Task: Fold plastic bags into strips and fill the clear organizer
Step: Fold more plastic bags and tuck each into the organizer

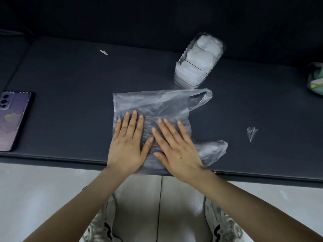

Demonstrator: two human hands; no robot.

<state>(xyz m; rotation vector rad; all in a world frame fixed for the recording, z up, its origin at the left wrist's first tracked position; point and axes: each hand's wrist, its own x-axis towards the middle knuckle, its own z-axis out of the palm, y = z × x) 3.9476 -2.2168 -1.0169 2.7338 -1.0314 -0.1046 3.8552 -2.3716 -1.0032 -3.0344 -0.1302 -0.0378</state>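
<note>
A clear plastic bag [157,103] lies spread flat on the dark table, its two handles pointing right. My left hand [129,142] presses flat on the bag's left half, fingers straight. My right hand [174,145] lies flat beside it on the bag's middle, fingers straight and spread. Behind the bag stands the clear organizer [199,60], with folded white bags packed in its compartments.
A phone [14,119] lies at the table's left edge. A small scrap of clear plastic [251,133] sits to the right of the bag. A greenish bundle [316,79] shows at the far right. A small white piece [104,52] lies at the back. The table's front edge [52,158] runs below my hands.
</note>
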